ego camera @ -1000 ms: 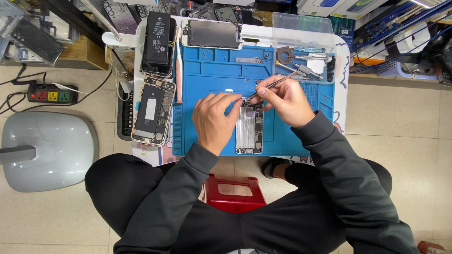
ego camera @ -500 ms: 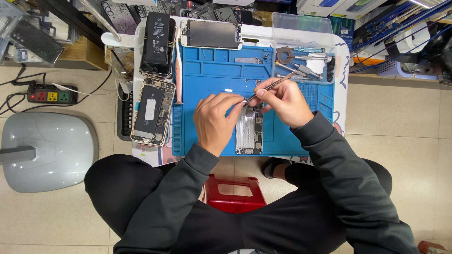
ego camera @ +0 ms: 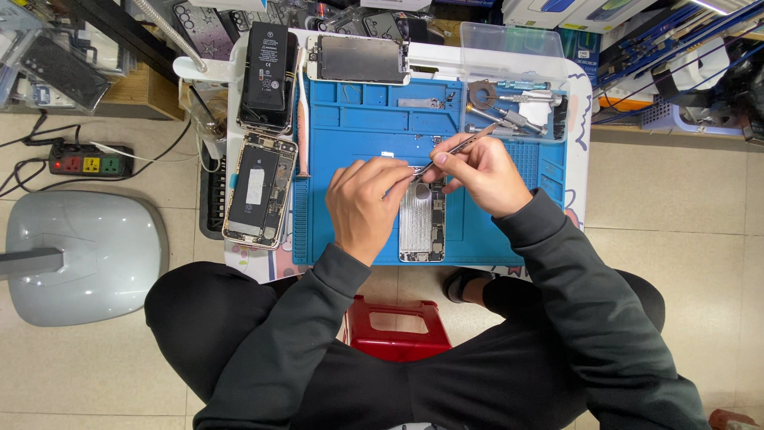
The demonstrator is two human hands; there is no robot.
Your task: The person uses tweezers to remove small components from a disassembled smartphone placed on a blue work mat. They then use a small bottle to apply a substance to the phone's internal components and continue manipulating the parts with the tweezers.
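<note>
On a small white counter (ego camera: 585, 119) over tiled floor (ego camera: 684, 207), the blue mat's (ego camera: 358, 127) near edge carries an opened phone (ego camera: 420, 227), left hand (ego camera: 362, 203) fingers resting on it, right hand (ego camera: 477, 171) fingers pinching tweezers (ego camera: 458, 147).

A second opened phone (ego camera: 259, 191) is laid at the tabletop's left edge, with a black battery (ego camera: 269, 76) beyond it toward the far left corner. A detached screen (ego camera: 358, 58) is placed along the far edge, and loose metal tools (ego camera: 509, 107) are gathered near the far right corner. A power strip (ego camera: 89, 159) and a red stool (ego camera: 396, 326) are seen on the floor.
</note>
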